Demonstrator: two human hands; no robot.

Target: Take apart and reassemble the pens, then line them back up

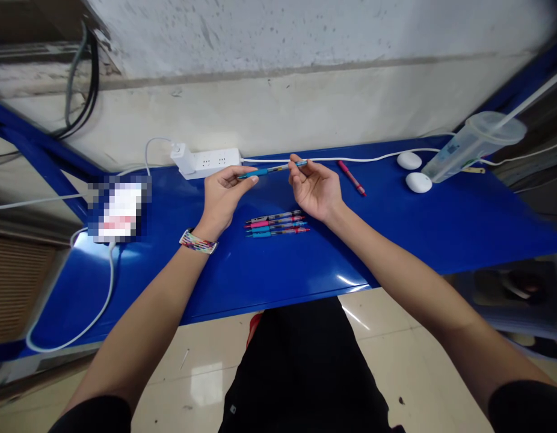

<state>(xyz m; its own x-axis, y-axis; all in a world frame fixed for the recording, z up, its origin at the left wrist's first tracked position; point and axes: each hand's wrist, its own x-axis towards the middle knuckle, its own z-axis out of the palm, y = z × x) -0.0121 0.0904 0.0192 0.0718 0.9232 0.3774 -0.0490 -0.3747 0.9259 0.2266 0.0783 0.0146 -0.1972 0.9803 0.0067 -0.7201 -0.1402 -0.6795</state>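
Note:
A blue pen [275,169] with a clear barrel is held level above the table, between my two hands. My left hand [223,195], with a patterned band on its wrist, pinches the pen's blue grip end. At the other end, the fingers of my right hand [317,187] close on the pen, palm turned up. Below them several pens [278,224] lie side by side in a row, with black, pink and blue grips. A pink pen [351,178] lies apart from the row, to the right of my right hand.
On the blue table [269,276], a white power strip [215,161] with a plugged-in charger sits at the back. A blurred-out device [120,210] with a white cable is on the left. Two white rounded objects [418,182] and a clear plastic cup [470,147] with a straw stand at the right.

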